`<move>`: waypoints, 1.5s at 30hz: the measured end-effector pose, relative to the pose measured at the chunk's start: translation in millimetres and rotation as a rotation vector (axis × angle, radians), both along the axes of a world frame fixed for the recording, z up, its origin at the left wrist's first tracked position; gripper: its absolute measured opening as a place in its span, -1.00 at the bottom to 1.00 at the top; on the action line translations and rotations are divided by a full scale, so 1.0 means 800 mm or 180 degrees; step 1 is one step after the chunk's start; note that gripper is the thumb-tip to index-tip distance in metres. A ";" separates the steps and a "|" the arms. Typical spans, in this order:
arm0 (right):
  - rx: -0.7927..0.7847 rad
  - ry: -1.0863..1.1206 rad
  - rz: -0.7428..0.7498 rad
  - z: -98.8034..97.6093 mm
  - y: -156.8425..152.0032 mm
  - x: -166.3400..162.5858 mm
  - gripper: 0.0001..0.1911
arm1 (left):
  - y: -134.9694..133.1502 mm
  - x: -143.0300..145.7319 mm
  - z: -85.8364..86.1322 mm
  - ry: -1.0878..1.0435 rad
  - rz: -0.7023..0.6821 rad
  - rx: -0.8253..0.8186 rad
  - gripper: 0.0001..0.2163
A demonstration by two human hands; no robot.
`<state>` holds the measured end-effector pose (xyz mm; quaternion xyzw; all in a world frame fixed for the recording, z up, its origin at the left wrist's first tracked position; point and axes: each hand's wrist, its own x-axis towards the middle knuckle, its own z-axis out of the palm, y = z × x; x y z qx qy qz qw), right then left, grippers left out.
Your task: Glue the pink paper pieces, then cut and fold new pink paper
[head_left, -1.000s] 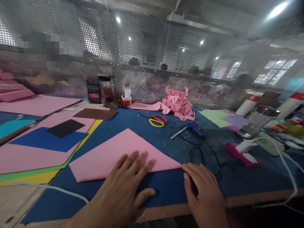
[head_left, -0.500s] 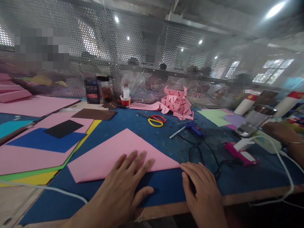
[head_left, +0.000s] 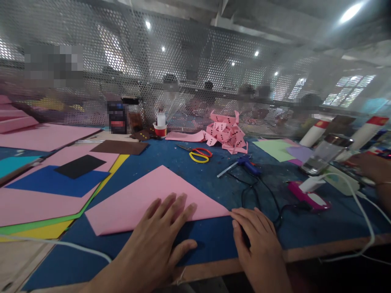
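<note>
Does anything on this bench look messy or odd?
Slightly untidy: a black cord lies in loose loops by the blue glue gun, and dotted pink pieces sit in a jumbled heap. No spill shows.

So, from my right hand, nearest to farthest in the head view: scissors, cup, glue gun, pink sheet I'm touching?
1. Pink sheet: tip at right hand
2. Glue gun: ahead
3. Scissors: ahead, left
4. Cup: farther ahead, farther left

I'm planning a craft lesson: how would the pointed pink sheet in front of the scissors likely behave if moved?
The pink sheet probably feels light, since it looks thin. It may sag if lifted by its narrow right tip, as the rest is much broader. Lying flat, it would likely slide, not roll.
</note>
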<state>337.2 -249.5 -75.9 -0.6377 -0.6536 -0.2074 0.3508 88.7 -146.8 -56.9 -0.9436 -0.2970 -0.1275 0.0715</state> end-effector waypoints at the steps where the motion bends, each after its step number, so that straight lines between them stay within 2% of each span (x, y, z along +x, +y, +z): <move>1: -0.0004 -0.0001 0.0002 0.000 0.000 0.000 -0.81 | 0.000 0.000 0.000 0.0001 -0.0003 -0.0007 -0.36; 23: -0.0024 -0.0026 -0.0027 0.003 0.000 -0.002 -0.82 | -0.002 -0.003 0.002 -0.0100 -0.0089 0.0097 -0.39; 32: -0.0021 -0.0058 0.0008 0.001 0.001 0.000 -0.82 | -0.004 -0.005 0.004 -0.0011 -0.0165 0.0074 -0.36; 39: 0.0017 -0.0087 0.0014 0.002 0.001 0.000 -0.83 | -0.008 -0.009 -0.004 -0.0183 -0.0275 0.0320 -0.27; 45: 0.0063 -0.0099 0.0030 0.001 0.001 0.000 -0.83 | -0.007 -0.010 0.001 -0.0174 -0.0355 0.0031 -0.39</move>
